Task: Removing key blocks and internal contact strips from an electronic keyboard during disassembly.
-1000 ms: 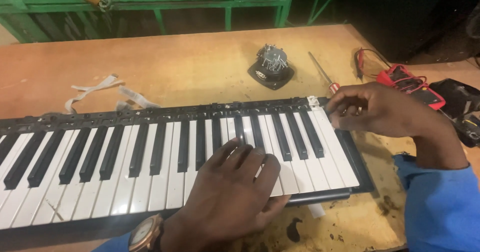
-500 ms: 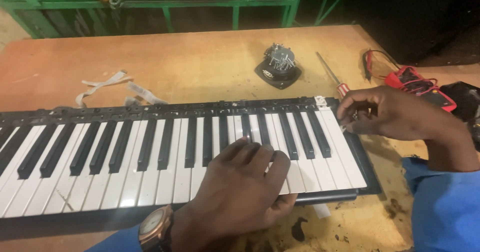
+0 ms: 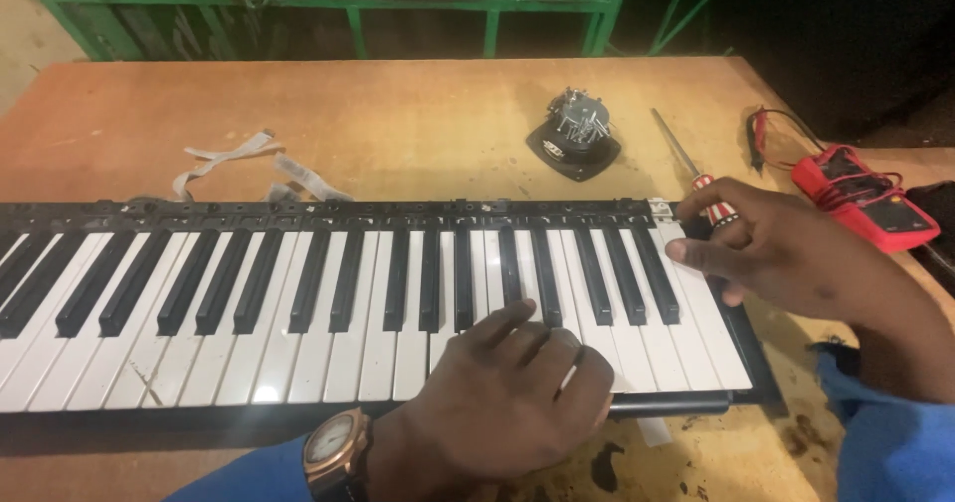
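Resting under both hands, left hand [image 3: 507, 388] and right hand [image 3: 786, 253], lies the keyboard [image 3: 298, 293].

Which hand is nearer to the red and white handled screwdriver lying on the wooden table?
Right. The right hand lies at the screwdriver's handle end, partly covering it. The left hand rests on the keyboard's front keys, well apart.
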